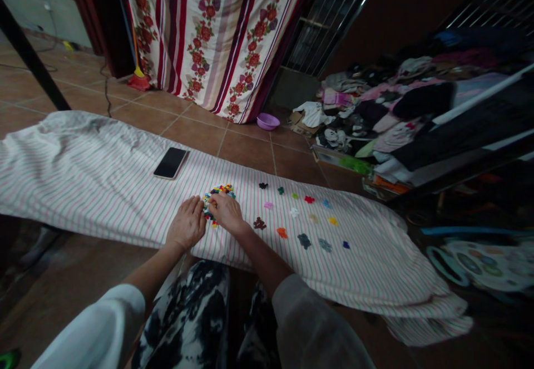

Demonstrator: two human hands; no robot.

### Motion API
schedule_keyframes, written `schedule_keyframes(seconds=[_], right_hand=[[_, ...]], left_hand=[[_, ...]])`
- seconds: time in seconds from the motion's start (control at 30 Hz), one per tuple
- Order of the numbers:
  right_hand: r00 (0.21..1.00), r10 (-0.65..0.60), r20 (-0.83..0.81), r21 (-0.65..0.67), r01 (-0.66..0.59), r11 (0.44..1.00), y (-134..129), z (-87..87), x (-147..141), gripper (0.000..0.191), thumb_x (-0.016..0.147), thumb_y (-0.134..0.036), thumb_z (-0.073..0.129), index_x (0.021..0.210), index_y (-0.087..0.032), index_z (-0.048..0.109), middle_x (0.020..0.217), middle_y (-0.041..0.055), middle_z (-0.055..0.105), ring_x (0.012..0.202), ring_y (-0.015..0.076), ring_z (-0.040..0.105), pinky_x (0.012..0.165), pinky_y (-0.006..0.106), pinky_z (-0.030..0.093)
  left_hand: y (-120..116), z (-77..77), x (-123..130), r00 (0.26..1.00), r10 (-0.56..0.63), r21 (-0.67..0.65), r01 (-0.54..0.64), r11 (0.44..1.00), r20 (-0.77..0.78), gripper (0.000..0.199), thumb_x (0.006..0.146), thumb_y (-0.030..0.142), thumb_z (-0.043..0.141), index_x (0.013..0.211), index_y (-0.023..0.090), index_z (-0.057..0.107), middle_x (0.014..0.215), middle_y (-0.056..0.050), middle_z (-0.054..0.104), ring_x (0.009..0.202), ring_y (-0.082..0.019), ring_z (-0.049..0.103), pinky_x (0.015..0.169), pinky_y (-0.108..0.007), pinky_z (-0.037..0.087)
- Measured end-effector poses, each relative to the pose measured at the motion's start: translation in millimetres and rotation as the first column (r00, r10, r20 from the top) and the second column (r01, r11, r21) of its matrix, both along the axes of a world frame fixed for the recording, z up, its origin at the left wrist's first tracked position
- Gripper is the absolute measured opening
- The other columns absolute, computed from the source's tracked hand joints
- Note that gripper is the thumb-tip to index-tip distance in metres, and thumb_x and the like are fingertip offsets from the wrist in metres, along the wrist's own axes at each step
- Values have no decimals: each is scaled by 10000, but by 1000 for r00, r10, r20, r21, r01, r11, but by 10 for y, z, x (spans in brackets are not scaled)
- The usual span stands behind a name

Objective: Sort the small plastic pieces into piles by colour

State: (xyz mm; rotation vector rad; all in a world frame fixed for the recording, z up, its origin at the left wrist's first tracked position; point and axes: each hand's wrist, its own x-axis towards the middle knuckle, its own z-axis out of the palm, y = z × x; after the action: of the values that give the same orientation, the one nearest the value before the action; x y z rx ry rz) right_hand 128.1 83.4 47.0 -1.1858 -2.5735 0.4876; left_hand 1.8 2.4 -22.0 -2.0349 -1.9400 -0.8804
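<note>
A heap of small multicoloured pieces [225,189], perhaps beads or tiny bricks, lies on the striped cloth [125,191]. My left hand [187,223] rests flat against the left side of this heap, fingers stretched out side by side. Over the heap, my right hand [226,212] has its thumb and fingertips pinched together; whatever they hold is too small to make out. To the right, the same kind of pieces lie in little single-colour groups, among them brown pieces [259,223], orange pieces [282,232], pink pieces [268,205] and black pieces [263,185].
A phone [171,163] lies on the cloth left of the heap. Beyond the cloth's far edge are a purple basin [267,121], a floral curtain [208,35] and a broom [139,77] on the tiled floor. Piled clothes [375,96] fill the right side.
</note>
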Motion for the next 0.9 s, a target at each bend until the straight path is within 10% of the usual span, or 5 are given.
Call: schedule_keyframes(seconds=[0.43,0.9], right_hand=[[778,-337,-529,-522,14,853,176,-264,143,98,777,-258,614,842,-191,643,733,-15,672,708,135,659,689,255,526],[782,-376,-497,-398,179,900,301,-207,694,167,759,-244,592,894,-197,677,797,4,700,758,142,661,729,262,523]], left_hand=[[-17,60,-3,999,-20,-26,19,999,-44,327,902,245,371,1123,106,568,1211,-181,608,1242,-295,498,1068,-513,399],[-27,62,-34,998,-68,-8,68,998,9,312,864,273,389,1106,167,554,1179,-159,617,1221,-300,510,1045,-541,403]])
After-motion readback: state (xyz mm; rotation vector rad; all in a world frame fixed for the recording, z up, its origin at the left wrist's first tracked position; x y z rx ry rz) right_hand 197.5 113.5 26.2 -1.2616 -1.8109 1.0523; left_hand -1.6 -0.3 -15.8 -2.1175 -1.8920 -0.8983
